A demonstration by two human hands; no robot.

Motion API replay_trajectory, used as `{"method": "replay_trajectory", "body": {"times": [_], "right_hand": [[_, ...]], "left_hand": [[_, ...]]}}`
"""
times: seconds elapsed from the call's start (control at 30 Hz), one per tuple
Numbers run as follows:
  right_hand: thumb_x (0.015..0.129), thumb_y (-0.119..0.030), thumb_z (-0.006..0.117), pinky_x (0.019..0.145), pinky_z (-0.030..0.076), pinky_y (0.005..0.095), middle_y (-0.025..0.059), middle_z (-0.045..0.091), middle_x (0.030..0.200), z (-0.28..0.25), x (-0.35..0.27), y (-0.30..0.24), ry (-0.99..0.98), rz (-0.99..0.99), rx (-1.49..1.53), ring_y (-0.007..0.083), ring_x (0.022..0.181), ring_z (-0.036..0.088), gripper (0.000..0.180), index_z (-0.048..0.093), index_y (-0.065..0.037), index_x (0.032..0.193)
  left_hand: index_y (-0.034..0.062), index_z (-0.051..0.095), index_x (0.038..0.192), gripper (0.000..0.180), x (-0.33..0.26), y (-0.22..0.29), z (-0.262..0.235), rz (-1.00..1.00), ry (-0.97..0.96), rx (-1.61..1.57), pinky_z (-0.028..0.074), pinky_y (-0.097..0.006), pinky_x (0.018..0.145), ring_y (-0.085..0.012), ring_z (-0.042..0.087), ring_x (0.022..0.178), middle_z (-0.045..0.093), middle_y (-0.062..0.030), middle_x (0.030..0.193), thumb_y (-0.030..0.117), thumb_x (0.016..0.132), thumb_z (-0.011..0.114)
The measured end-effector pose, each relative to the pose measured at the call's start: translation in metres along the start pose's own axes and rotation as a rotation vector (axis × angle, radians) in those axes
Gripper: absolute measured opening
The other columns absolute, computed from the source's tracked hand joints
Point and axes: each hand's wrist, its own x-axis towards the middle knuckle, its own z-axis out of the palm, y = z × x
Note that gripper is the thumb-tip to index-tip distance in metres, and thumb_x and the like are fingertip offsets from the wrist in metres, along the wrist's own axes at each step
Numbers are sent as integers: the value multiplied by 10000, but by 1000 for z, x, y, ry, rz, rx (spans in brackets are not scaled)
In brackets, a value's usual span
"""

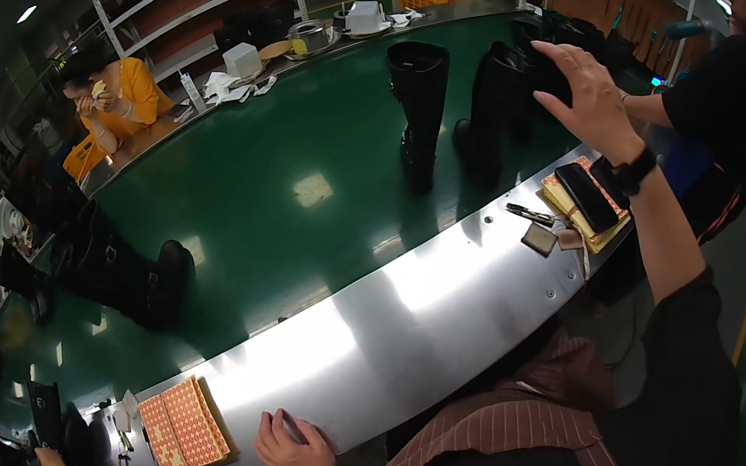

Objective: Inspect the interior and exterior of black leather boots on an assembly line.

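Observation:
My left hand [297,451] rests at the near edge of the metal strip, its fingers curled. A small dark patch shows between the thumb and fingers; what it is I cannot make out. Raised over the far right, my right hand [589,100] has its fingers stretched out and the thumb apart, with nothing in it. Just beyond it, partly covered, are black boots [495,102] on the green belt. Another tall black boot [421,110] stands upright to their left. At the left, a buckled black boot [126,276] leans over.
Along the metal strip [390,330] lie a red patterned booklet [183,426], a phone [586,195] on yellow booklets, a pen [529,213] and a small brown block [539,240]. A person in orange [135,100] sits across; others are at right and lower left.

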Motion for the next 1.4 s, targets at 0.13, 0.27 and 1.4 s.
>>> {"method": "replay_trajectory", "body": {"times": [0.13, 0.27, 1.4], "right_hand": [[876, -517, 688, 1170, 301, 530, 219, 443, 1481, 68, 30, 10, -204, 59, -53, 383, 1368, 444, 842, 250, -350, 1576], [873, -746, 527, 1122, 315, 608, 205, 606, 1220, 83, 64, -28, -467, 168, -18, 391, 1151, 606, 865, 187, -396, 1587], [740, -410, 829, 620, 386, 375, 40, 571, 708, -115, -16, -154, -115, -144, 327, 236, 622, 579, 340, 719, -90, 779]], "left_hand": [[37, 659, 1122, 288, 3, 2, 2, 5, 5, -4, 348, -484, 1072, -357, 520, 1197, 611, -156, 1257, 136, 853, 629], [35, 661, 1112, 283, 8, 6, 6, -8, 26, -10, 350, -487, 1068, -358, 527, 1179, 619, -156, 1244, 137, 850, 631], [94, 389, 1505, 961, 70, 117, -47, 360, -350, -784, 376, -471, 1127, -399, 388, 1389, 312, -235, 1545, 270, 713, 903]]}}
